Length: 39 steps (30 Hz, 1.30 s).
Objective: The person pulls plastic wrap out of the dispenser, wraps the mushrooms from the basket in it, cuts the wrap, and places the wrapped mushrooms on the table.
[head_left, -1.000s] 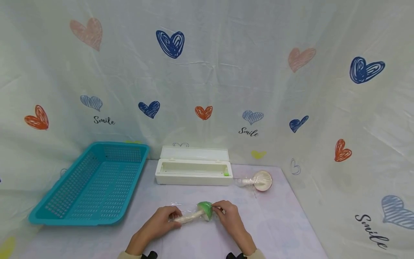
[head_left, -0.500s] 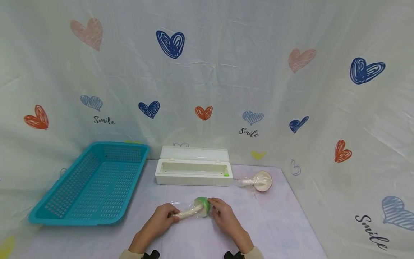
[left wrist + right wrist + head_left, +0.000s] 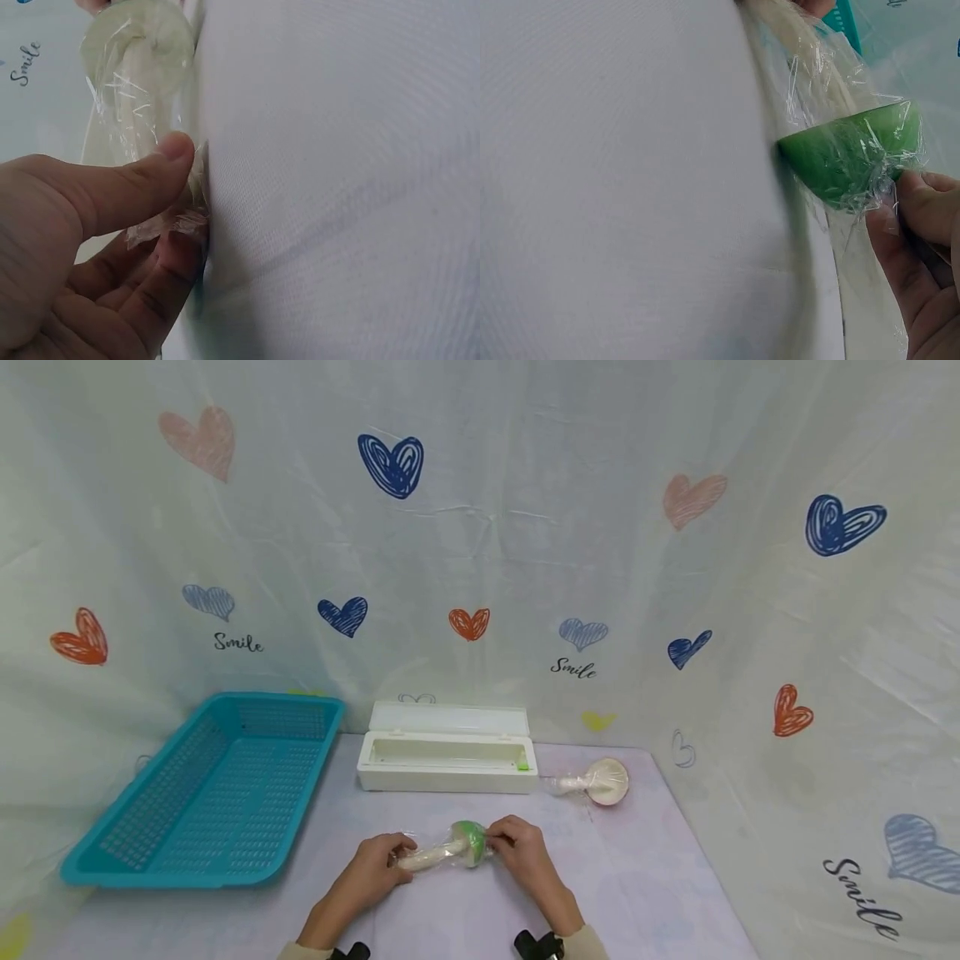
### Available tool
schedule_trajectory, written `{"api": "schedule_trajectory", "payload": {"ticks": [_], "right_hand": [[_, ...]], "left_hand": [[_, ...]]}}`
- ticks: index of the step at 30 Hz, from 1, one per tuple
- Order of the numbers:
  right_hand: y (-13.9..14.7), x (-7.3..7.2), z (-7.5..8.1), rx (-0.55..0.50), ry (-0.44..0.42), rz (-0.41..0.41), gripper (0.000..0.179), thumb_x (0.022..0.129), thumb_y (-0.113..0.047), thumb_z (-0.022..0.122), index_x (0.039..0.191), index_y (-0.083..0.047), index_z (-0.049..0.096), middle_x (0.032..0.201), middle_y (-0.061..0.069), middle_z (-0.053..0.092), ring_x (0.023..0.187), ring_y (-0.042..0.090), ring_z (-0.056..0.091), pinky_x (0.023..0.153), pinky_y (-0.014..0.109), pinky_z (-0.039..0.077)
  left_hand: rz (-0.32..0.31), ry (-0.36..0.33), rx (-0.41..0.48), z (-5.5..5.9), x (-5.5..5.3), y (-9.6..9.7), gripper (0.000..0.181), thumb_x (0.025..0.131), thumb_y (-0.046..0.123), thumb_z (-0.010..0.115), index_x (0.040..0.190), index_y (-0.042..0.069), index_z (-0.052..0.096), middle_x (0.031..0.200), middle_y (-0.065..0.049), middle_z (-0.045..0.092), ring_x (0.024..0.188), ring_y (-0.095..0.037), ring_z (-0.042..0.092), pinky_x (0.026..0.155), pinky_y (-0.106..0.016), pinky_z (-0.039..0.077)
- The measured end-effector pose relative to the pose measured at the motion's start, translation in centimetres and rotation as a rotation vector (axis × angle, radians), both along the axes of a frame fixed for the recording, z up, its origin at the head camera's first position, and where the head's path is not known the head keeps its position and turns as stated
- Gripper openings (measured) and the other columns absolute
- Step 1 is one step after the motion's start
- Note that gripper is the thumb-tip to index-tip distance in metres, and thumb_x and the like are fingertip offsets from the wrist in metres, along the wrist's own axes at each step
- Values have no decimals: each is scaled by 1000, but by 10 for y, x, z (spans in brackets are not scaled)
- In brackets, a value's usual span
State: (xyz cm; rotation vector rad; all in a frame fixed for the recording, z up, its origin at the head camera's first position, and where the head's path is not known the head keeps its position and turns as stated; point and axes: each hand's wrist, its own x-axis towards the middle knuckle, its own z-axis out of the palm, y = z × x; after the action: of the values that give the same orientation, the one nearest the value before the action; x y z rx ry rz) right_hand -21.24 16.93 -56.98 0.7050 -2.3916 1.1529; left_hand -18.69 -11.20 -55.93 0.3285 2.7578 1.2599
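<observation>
A mushroom (image 3: 435, 855) with a long pale stem and a green domed cap (image 3: 851, 154), wrapped in clear plastic film, lies sideways low over the table. At the stem's end, the thumb and fingers of my left hand (image 3: 372, 866) pinch it through the crinkled film (image 3: 169, 225). My right hand (image 3: 523, 852) pinches the gathered film at the top of the cap. The left wrist view shows the cap's pale underside (image 3: 142, 45) beyond the thumb. A second wrapped mushroom (image 3: 606, 782), pale underside showing, lies at the back right.
Behind the hands stands a long white box (image 3: 450, 781) with its lid raised and a small green piece inside at the right. A blue-green plastic basket (image 3: 180, 872) is on the left. A heart-print curtain (image 3: 495, 552) hangs around the table (image 3: 637, 893).
The mushroom's cap has shifted slightly left, and its underside turned toward the view, then partly back. My right hand has moved a little left with it, while the left hand keeps hold of the stem.
</observation>
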Motion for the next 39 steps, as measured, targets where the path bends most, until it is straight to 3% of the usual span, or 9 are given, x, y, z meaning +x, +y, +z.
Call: {"api": "schedule_trajectory", "payload": {"ticks": [5,8,13,15,21,24,28,34,39], "right_hand": [[0,1,-2,-23,-11,-18,14,85,3,79,91,-9,76,88,2,75,77,6,69,66,18,57],[0,3,-4,-50,-88,18,14,90,0,76,103,-5,77,100,8,75,82,9,70,68,19,59],[-1,6,-4,-68,-232,99,34,92,-1,73,125,4,69,125,17,67,92,15,70,77,22,60],[-2,5,-2,-49,-226,80,34,91,-1,74,125,1,70,125,15,68,92,15,69,77,22,60],[-6,2,-1,-43,-132,-4,15,87,-5,78,102,-8,78,105,4,75,92,13,72,75,21,59],[-7,1,0,-52,-109,-17,9,89,-7,77,97,-10,77,99,2,75,89,11,72,74,21,60],[-9,1,1,-45,-76,-37,6,92,-7,75,97,-10,76,95,2,75,85,11,72,70,21,60],[-11,0,0,-50,-66,-87,10,95,-8,73,105,-8,76,97,3,77,84,12,73,69,21,60],[-12,2,3,-54,-145,-30,21,100,-18,68,117,-8,75,110,7,76,91,15,73,74,22,60]], "left_hand": [[0,18,14,-2,1,-3,28,76,5,87,100,11,73,85,5,66,73,-10,52,63,-23,43],[16,17,12,-3,1,-4,23,79,7,86,98,11,75,83,6,68,71,-10,51,61,-23,42],[57,2,12,-2,2,-3,18,82,6,83,99,9,77,87,3,71,73,-10,54,61,-23,44],[60,13,11,-2,1,-3,17,83,5,81,100,8,77,91,2,72,75,-10,55,63,-23,45],[19,56,59,-3,1,-3,17,87,1,76,101,7,72,91,-1,75,80,-9,64,68,-25,51],[30,60,89,-4,1,-3,17,88,-1,74,102,9,69,90,-2,76,82,-11,68,70,-26,54],[85,61,97,-3,2,0,16,87,0,76,99,10,72,90,-1,76,80,-11,66,69,-25,53],[163,47,64,-1,3,5,24,78,-1,84,99,10,77,81,3,67,72,-11,52,61,-23,43],[168,25,58,0,3,4,30,76,-4,85,101,9,76,88,1,71,78,-11,56,66,-25,47]]}}
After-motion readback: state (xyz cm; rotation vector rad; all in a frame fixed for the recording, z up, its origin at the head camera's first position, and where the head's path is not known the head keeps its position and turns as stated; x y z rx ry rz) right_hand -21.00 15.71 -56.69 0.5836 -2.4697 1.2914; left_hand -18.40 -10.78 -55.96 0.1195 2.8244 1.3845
